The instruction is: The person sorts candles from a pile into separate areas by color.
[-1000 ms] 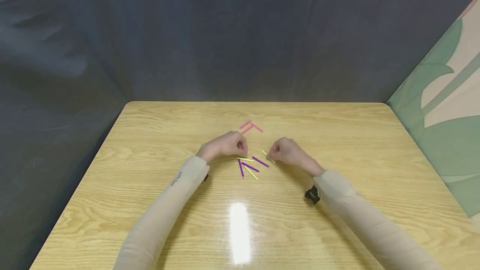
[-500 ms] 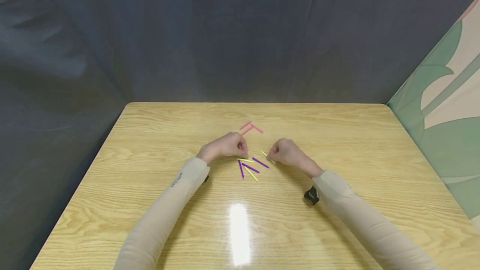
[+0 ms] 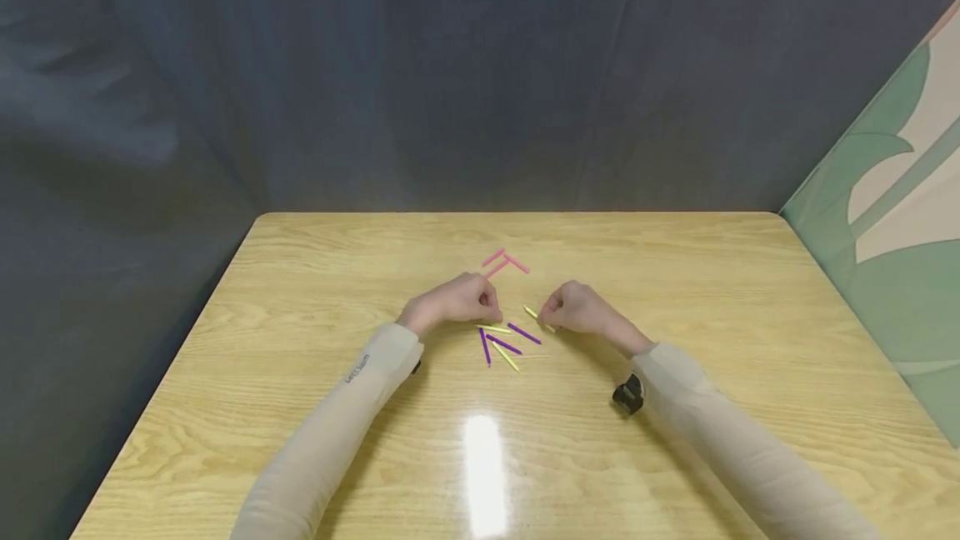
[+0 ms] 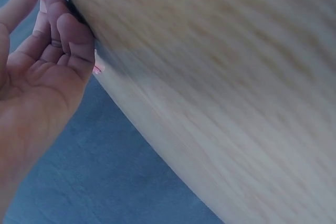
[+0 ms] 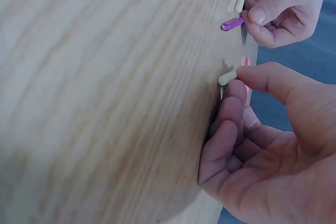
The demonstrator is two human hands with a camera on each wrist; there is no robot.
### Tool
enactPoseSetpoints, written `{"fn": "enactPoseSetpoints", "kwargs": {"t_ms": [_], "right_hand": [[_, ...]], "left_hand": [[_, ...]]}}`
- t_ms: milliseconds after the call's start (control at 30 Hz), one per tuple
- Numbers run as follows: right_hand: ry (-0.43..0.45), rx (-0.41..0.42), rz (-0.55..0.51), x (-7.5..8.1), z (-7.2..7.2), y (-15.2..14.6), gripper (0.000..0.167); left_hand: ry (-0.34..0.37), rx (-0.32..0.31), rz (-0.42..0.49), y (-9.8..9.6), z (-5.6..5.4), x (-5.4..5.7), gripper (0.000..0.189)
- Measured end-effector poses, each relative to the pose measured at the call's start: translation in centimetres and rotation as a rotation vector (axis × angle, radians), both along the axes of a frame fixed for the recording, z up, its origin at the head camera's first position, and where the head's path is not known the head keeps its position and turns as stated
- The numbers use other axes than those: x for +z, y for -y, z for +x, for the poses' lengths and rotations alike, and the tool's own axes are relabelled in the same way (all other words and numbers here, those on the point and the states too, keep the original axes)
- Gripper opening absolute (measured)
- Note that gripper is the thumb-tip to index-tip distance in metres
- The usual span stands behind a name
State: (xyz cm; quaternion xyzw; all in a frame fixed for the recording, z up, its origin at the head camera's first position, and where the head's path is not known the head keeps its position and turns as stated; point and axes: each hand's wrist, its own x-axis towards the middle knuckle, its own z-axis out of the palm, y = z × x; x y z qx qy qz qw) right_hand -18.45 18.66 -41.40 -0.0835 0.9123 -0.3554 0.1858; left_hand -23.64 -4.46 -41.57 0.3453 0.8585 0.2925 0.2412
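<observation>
My right hand pinches a short yellow stick between thumb and fingers, low over the wooden table; part of it is covered. My left hand, fingers curled, is just beyond another yellow stick, its fingertips touching or almost touching it. Whether they pinch it I cannot tell. Nearer me lie purple sticks and a further yellow stick, fanned out at angles. One separate purple stick lies slanted between the hands. In the left wrist view, curled fingers hide most of the sticks.
Three pink sticks lie beyond the left hand, one partly behind it. The wooden table ends at a dark curtain behind and on the left. A patterned green cloth hangs at the right.
The head view has tilted slightly, so the whole scene sits a little lower. Both hands and the sticks have stayed almost where they were; the right hand keeps its yellow stick.
</observation>
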Motion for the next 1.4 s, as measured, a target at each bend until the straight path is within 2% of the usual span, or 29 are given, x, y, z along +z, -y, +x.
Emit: {"fn": "enactPoseSetpoints", "kwargs": {"t_ms": [267,500,733,833,1100,1267,1400], "right_hand": [[0.043,-0.001,-0.062,0.0,-0.5,-0.4,0.021],[0.09,-0.023,-0.147,0.2,-0.8,-0.9,0.015],[0.149,-0.063,-0.224,0.0,-1.0,-1.4,0.019],[0.17,-0.081,-0.259,0.0,-1.1,-1.8,0.022],[0.198,-0.114,-0.373,0.1,-1.3,-2.7,0.027],[0.204,-0.12,-0.378,0.0,-1.4,-3.0,0.027],[0.216,-0.144,-0.373,0.0,-1.4,-3.2,0.027]], "left_hand": [[-0.014,-0.003,-0.04,-0.4,0.3,0.0,0.015],[-0.037,-0.036,-0.073,-0.5,0.5,0.6,0.023],[0.028,-0.031,-0.053,0.1,0.7,0.6,0.009],[0.034,-0.041,-0.034,0.3,0.6,0.5,0.005],[0.068,-0.035,-0.001,0.6,0.5,0.8,0.009],[0.046,-0.035,-0.004,0.5,0.3,0.7,0.009],[0.058,-0.039,-0.013,0.5,0.4,0.6,0.01]]}}
